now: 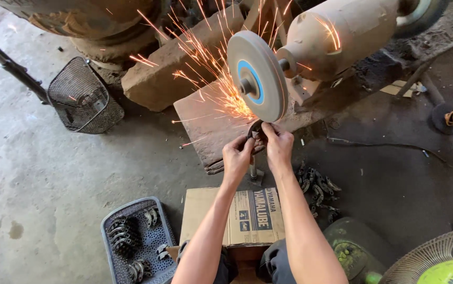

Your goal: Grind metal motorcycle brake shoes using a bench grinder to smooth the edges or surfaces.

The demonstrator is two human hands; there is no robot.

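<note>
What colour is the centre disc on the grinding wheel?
Blue, ringing the hub of the grey grinding wheel; clearest in the head view.

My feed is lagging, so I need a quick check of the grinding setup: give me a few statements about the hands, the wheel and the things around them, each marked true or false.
1. Both hands, left hand and right hand, press a small dark curved metal part to the round grey grinding wheel. True.
2. No sparks come off the wheel. False: orange sparks fly up and to the left.
3. The grey plastic basket by the left forearm holds dark metal parts. True.
4. The black wire mesh basket stands on the brown cardboard box. False: it lies tipped on the concrete floor, far left.
</note>
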